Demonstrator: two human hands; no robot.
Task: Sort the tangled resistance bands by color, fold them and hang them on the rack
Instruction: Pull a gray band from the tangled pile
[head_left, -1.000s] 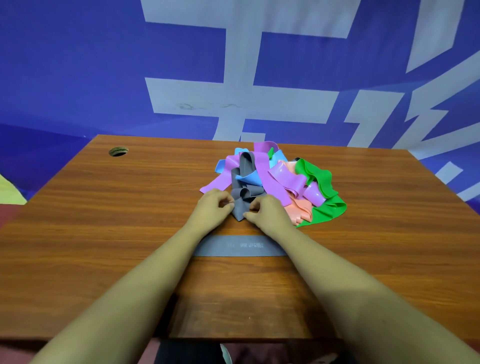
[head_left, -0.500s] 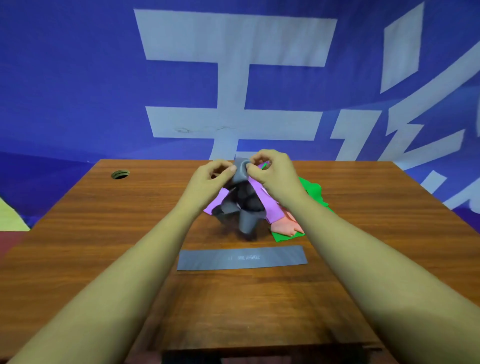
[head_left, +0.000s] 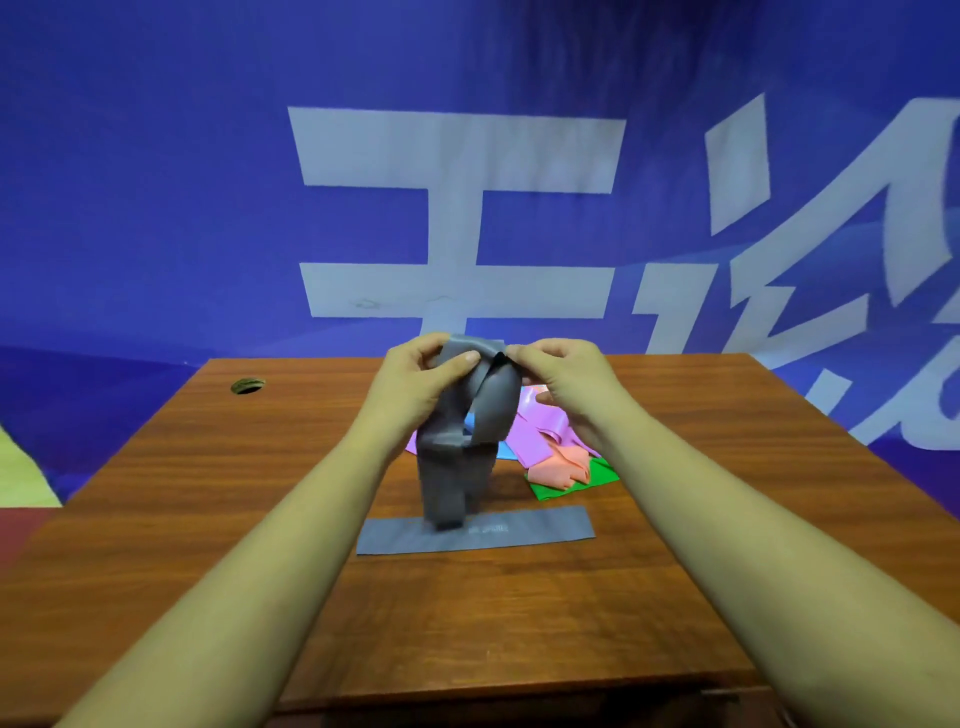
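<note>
both hands, the left hand (head_left: 415, 384) and right hand (head_left: 563, 379), have lifted a twisted grey band (head_left: 457, 457) clear of the pile (head_left: 550, 441) toward the table's (head_left: 208, 493) far edge, each grip pinched shut on its top, so it seems freed for folding. two grey bands show: this one, and one flat grey band (head_left: 535, 527) lying nearer the front edge.

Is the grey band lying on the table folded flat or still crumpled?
Flat. The grey band on the table lies as a smooth, straight strip, edges even. Whether it is doubled over, the picture cannot show.
</note>
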